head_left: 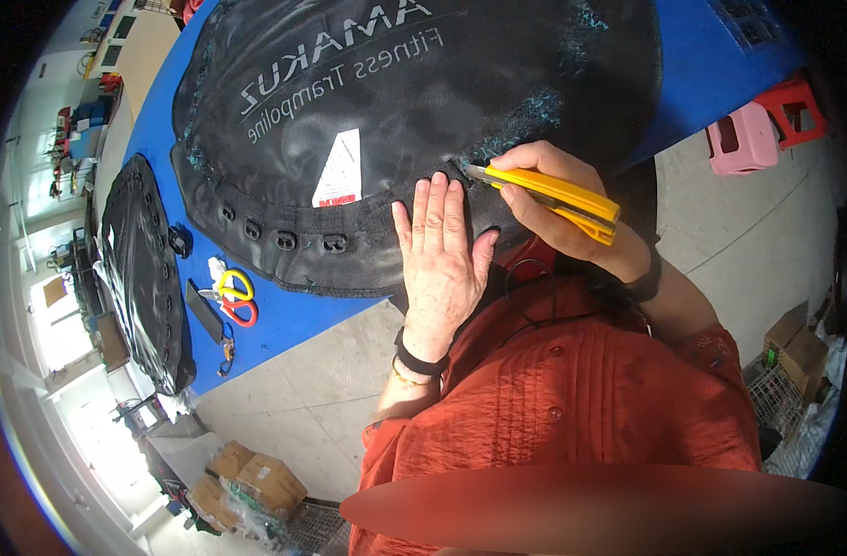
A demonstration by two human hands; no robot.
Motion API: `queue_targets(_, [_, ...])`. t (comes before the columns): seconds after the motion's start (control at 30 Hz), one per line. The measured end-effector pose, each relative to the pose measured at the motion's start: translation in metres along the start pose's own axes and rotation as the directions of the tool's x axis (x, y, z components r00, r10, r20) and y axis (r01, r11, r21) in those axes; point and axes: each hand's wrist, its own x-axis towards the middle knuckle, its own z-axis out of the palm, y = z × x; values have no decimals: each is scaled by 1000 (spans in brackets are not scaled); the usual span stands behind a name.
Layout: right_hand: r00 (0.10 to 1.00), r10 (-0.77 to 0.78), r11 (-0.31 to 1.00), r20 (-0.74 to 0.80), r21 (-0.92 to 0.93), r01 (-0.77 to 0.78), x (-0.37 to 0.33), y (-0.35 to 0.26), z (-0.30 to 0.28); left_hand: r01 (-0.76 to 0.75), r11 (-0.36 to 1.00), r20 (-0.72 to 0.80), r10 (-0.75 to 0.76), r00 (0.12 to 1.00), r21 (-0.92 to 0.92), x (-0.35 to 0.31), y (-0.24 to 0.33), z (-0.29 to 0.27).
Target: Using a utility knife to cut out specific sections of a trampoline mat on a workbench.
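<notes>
A large round black trampoline mat (386, 102) lies on a blue table, its edge band carrying several black plastic loops. My left hand (439, 227) rests flat on the band near me, fingers stretched out. In my right hand (562, 199) is a yellow utility knife (562, 196), gripped along its body. The blade points left and touches or nearly touches the mat's seam, just beyond my left fingertips. Blue thread fuzz (520, 125) shows along the seam close to the blade. A white label (340, 170) with a red strip sits on the mat left of my hand.
Scissors (235, 295) with yellow and red handles lie on the blue table (284, 335) at left, beside a dark flat strip (205, 310). Another folded black mat (141, 278) is at the far left. Pink and red stools (743, 139) stand at right; cardboard boxes (257, 477) sit lower left.
</notes>
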Motion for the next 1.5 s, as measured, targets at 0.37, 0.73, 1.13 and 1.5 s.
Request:
queue_targets(0.37, [1000, -25, 999, 4, -34, 26, 4, 7, 4, -4, 1000, -15, 4, 1000, 5, 0, 1, 1])
queue_targets(0.73, [997, 50, 999, 50, -8, -50, 5, 4, 2, -9, 1000, -16, 9, 1000, 4, 0, 0, 2])
queue_targets(1.13, [992, 78, 993, 104, 75, -86, 4, 2, -7, -6, 1000, -19, 6, 1000, 14, 1, 1, 0])
queue_targets(1.5, [991, 89, 994, 103, 60, -95, 0, 1, -9, 2, 999, -24, -1, 1000, 48, 4, 2, -3])
